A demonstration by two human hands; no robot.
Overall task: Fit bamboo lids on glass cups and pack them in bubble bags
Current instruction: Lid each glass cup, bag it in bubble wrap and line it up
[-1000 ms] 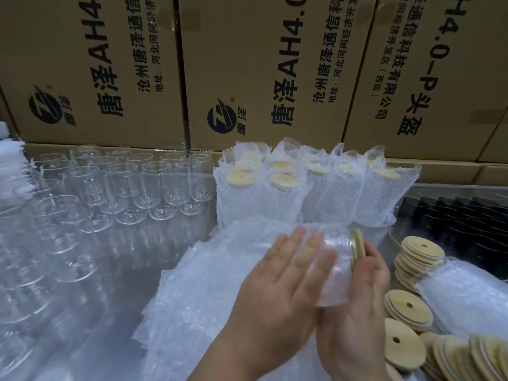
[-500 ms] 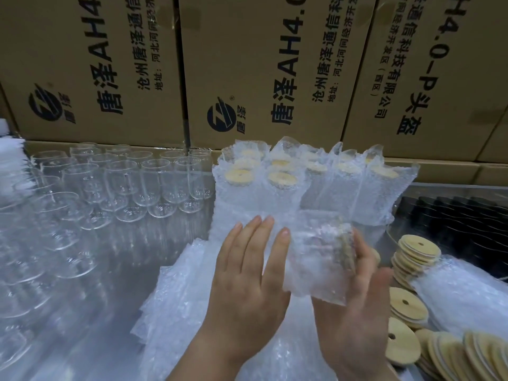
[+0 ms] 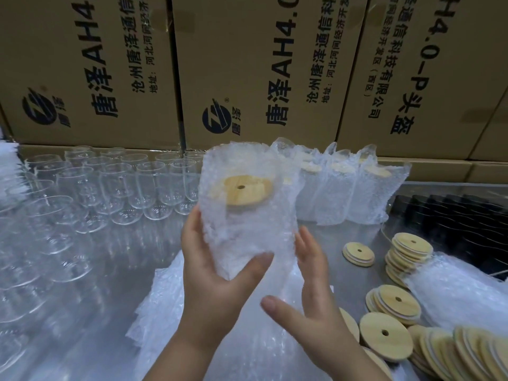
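L hand grips the bubble bag low down: thumb across the front, fingers round the far side. Bag is upright, held above the table, mid-frame. Glass cup sits inside, only faintly visible through the wrap. Bamboo lid is on top of the cup, hole facing me, w/ the bag mouth standing open above it.

R hand is open, fingers straight, thumb spread, just beside the bag's R lower edge; contact can't be told.

Packed bags stand in a row behind, against the cardboard boxes. Bare cups are crowded at L. Flat pile of empty bags lies under my forearms. Loose lids are scattered at R, w/ a lid stack beside a bubble-wrap bundle.
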